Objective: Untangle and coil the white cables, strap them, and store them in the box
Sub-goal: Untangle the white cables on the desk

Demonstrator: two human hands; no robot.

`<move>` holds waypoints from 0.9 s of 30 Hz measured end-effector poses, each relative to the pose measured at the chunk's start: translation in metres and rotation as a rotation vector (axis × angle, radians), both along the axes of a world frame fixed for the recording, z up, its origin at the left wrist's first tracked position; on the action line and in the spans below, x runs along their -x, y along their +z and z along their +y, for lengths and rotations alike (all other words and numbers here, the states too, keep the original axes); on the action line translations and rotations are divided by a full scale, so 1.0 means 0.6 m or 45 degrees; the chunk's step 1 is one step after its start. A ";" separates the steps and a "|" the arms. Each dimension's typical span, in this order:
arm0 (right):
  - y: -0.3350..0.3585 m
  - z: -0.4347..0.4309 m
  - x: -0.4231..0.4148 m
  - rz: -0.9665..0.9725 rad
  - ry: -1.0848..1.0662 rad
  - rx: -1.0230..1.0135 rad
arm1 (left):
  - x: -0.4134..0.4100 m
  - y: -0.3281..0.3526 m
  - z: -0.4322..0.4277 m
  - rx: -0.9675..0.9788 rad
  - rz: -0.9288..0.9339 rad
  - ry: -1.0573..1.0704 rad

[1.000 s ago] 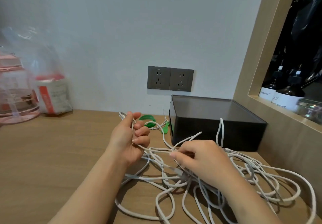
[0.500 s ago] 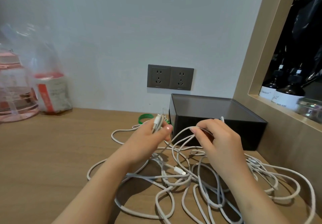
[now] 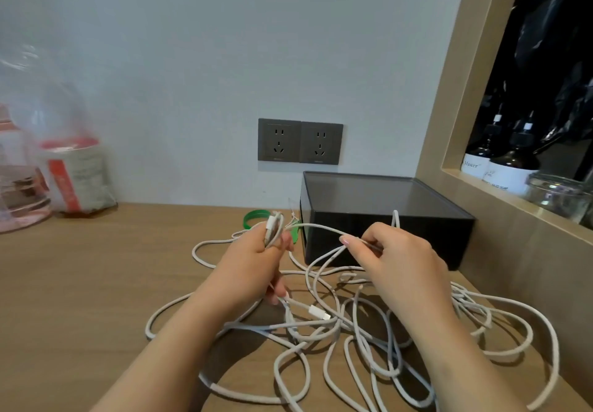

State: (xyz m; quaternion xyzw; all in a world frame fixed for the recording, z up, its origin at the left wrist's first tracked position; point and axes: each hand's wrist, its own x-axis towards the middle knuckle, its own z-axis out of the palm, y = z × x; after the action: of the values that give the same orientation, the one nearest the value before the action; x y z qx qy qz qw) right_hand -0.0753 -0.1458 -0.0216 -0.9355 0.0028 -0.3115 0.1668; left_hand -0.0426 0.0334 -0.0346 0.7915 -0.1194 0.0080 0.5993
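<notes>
A tangle of white cables (image 3: 369,341) sprawls over the wooden desk (image 3: 80,283) in front of me. My left hand (image 3: 253,267) is closed on a bunch of cable ends with a white plug sticking up above its fingers. My right hand (image 3: 398,261) pinches a strand that arches across to the left hand. A loose white connector (image 3: 319,312) lies on the desk below the hands. The dark box (image 3: 385,219) stands behind the hands against the wall, its lid on. Green straps (image 3: 255,217) lie left of the box, partly hidden by my left hand.
Two grey wall sockets (image 3: 300,141) sit above the box. A clear plastic bag with a red-and-white packet (image 3: 73,177) and a pink container (image 3: 16,193) stand at the far left. A wooden niche on the right holds dark bottles (image 3: 510,164) and a glass jar (image 3: 561,196).
Both hands rose from the pile toward the box. My left hand turned and now holds plug ends upright; my right hand lifted a strand and drew it taut between the hands.
</notes>
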 end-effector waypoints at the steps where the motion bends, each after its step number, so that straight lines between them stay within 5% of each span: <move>1: 0.002 -0.003 0.000 0.022 -0.016 0.027 | -0.004 0.000 0.003 0.059 0.004 0.067; 6: 0.002 -0.010 -0.005 0.041 0.196 -0.325 | -0.014 0.009 0.020 0.494 0.168 0.238; 10: -0.001 0.016 -0.003 0.098 0.597 -0.716 | -0.002 0.005 0.001 0.418 0.224 0.164; 16: 0.000 0.011 -0.008 -0.056 0.576 -0.909 | 0.000 0.000 -0.006 0.283 0.203 0.164; 20: -0.002 0.015 -0.005 -0.025 0.639 -0.867 | 0.002 -0.002 -0.003 0.152 0.141 0.130; 27: -0.011 0.041 0.007 0.102 0.765 -0.577 | 0.011 0.009 -0.011 0.375 0.284 0.033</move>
State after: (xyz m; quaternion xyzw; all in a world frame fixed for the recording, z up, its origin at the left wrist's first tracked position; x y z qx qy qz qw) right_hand -0.0795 -0.1211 -0.0284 -0.8453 -0.1963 -0.2035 0.4533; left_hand -0.0495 0.0268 -0.0293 0.6927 -0.0395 -0.0546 0.7180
